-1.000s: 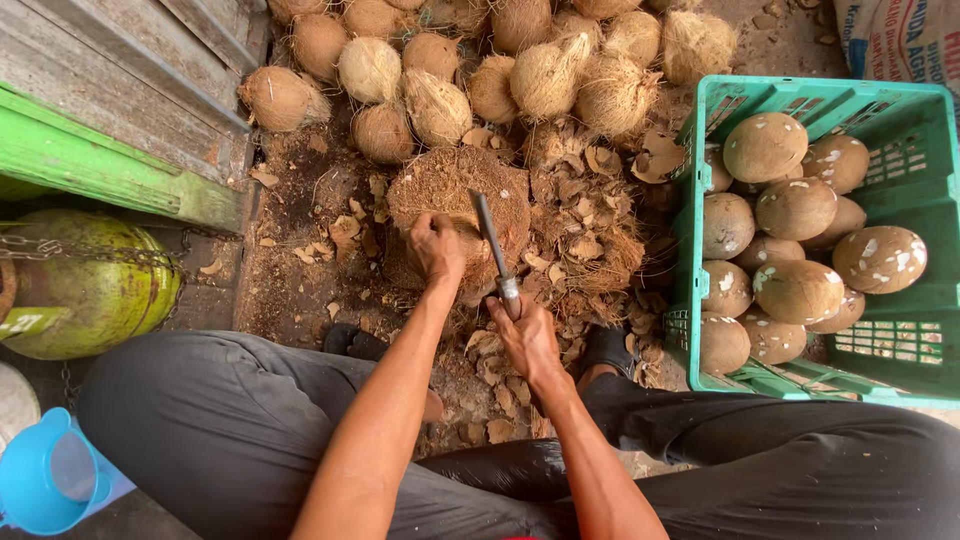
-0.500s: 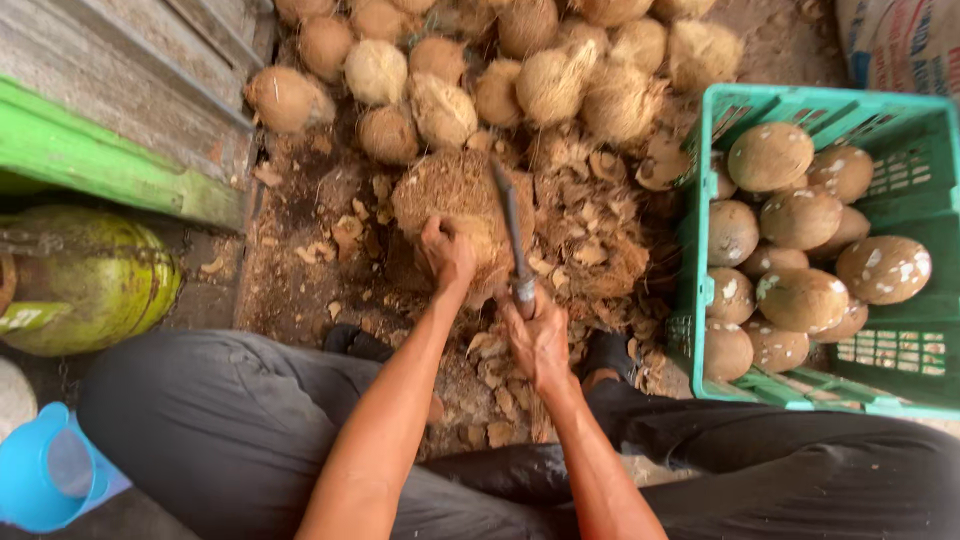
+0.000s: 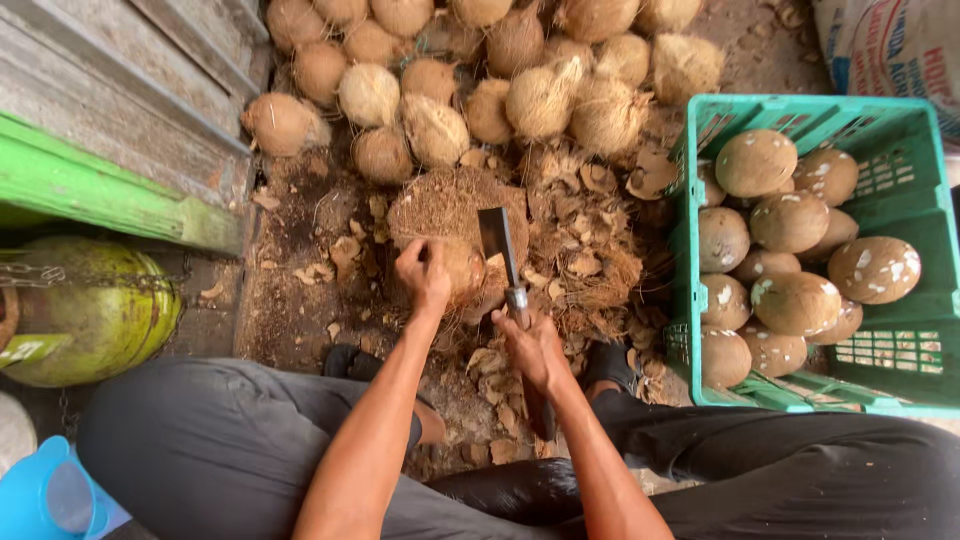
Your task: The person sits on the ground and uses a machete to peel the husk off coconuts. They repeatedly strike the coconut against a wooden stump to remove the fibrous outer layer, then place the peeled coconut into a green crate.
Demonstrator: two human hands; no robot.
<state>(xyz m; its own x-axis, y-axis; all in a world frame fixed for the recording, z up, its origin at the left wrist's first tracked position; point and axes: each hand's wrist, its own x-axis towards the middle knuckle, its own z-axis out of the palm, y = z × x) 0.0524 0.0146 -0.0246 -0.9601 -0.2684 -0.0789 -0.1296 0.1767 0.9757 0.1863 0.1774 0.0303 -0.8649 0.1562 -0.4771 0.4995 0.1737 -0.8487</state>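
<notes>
My left hand (image 3: pixel 424 277) grips a brown coconut (image 3: pixel 462 272) that rests on a round wooden chopping block (image 3: pixel 445 205) on the ground. My right hand (image 3: pixel 533 347) is closed around the handle of a cleaver (image 3: pixel 497 240), whose flat blade stands just to the right of the coconut, close to its side. Husk chips lie all around the block. My knees in dark trousers frame the bottom of the view.
A heap of husked coconuts (image 3: pixel 470 70) lies beyond the block. A green plastic crate (image 3: pixel 880 390) on the right holds several peeled coconuts (image 3: pixel 790 225). A green gas cylinder (image 3: pixel 85 315) and green wooden ledge (image 3: pixel 100 190) are at left, a blue jug (image 3: pixel 45 495) at bottom left.
The cleaver blade has swung from across the block to upright beside the coconut. My left hand has kept its hold on the coconut with little movement.
</notes>
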